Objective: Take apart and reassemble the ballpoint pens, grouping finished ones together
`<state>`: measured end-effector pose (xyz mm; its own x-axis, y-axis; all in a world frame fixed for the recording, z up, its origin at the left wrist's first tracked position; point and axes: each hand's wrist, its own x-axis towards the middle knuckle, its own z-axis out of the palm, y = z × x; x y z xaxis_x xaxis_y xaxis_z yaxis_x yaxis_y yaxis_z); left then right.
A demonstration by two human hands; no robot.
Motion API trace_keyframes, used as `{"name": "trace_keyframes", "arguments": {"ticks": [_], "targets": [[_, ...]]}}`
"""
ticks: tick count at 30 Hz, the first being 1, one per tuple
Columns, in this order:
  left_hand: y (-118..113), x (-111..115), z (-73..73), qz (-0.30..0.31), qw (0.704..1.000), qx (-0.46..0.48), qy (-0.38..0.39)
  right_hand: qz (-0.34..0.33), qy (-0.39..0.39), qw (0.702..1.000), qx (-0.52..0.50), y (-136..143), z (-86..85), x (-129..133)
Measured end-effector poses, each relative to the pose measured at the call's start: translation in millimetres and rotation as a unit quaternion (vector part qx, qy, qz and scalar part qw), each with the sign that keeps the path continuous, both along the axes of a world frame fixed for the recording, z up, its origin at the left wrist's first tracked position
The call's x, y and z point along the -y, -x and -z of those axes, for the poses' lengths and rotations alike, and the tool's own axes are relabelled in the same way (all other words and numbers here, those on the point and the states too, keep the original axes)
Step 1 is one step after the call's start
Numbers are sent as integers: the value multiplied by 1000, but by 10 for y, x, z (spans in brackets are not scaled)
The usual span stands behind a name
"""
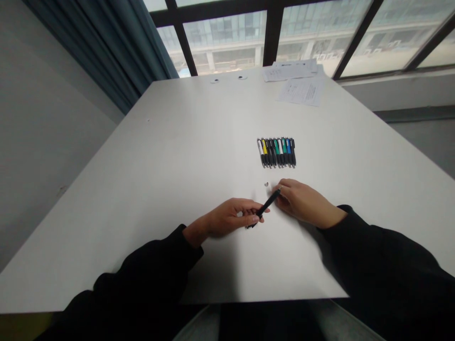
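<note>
A black pen (269, 202) is held slantwise between the thumb and fingers of my left hand (232, 217), its far end pointing up and to the right. My right hand (296, 198) is closed, fingers curled down close by that far end. What its fingertips hold, if anything, is hidden. Just left of the right fingertips, a small metallic piece (266, 184) lies on the white table (185, 156). Beyond the hands, several pens (276, 152) lie side by side in a tidy row, with white, yellow, black, green and blue barrels.
Printed papers (300, 90) lie at the table's far right edge. Two round cable holes (242, 77) sit along the back edge, near the window (227, 42). A blue curtain (117, 42) hangs at the back left beside a grey wall (46, 94).
</note>
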<state>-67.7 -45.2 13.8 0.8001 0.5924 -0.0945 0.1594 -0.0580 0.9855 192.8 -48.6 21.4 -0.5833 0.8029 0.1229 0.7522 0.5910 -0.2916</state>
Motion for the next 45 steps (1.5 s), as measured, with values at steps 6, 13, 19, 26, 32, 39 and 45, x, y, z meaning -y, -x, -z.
{"name": "trace_keyframes", "arguments": {"ticks": [6, 13, 19, 26, 32, 39, 45], "targets": [[16, -7, 30, 1, 1000, 8, 1, -33, -23, 999, 15, -2, 9, 5], [25, -6, 51, -7, 1000, 8, 2, -27, -30, 999, 0, -5, 62, -14], [20, -5, 41, -8, 1000, 8, 1, -42, -12, 999, -12, -46, 19, -18], [15, 0, 17, -6, 1000, 9, 1, -1, 1, 997, -74, 8, 74, 8], [17, 6, 30, -2, 1000, 14, 5, 90, 113, 940, -309, -43, 109, -13], [-1, 9, 10, -6, 1000, 9, 8, 117, 198, 841, -489, -12, 156, -71], [-1, 13, -3, -6, 1000, 8, 5, 112, 231, 792, -554, -17, 99, -79]]}}
